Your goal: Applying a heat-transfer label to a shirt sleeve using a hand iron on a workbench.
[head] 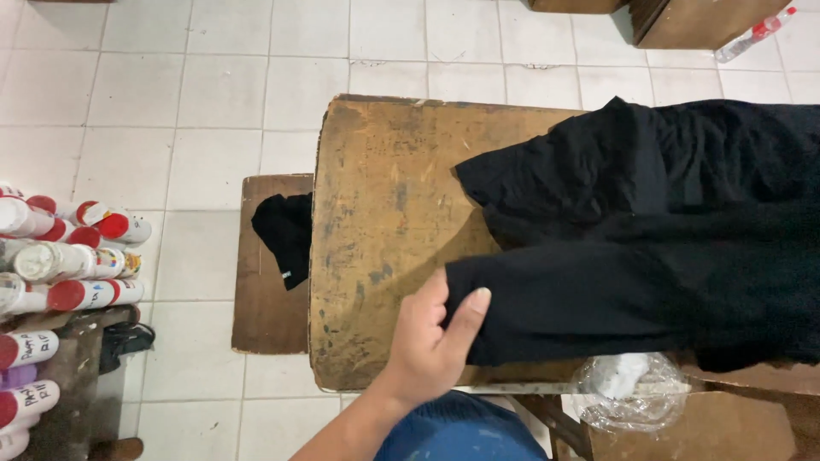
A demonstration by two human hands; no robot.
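A black garment lies spread over the right half of a worn wooden table, hanging past the frame's right side. My left hand comes in from the bottom centre and grips the garment's lower left corner. The thumb lies on top of the cloth and the fingers curl at its edge. My right hand is out of sight.
A lower wooden bench left of the table carries a small black cloth. Several red-capped white spray cans lie stacked at the far left. A clear plastic bag holding something white sits at the table's near edge. A plastic bottle lies on the tiled floor.
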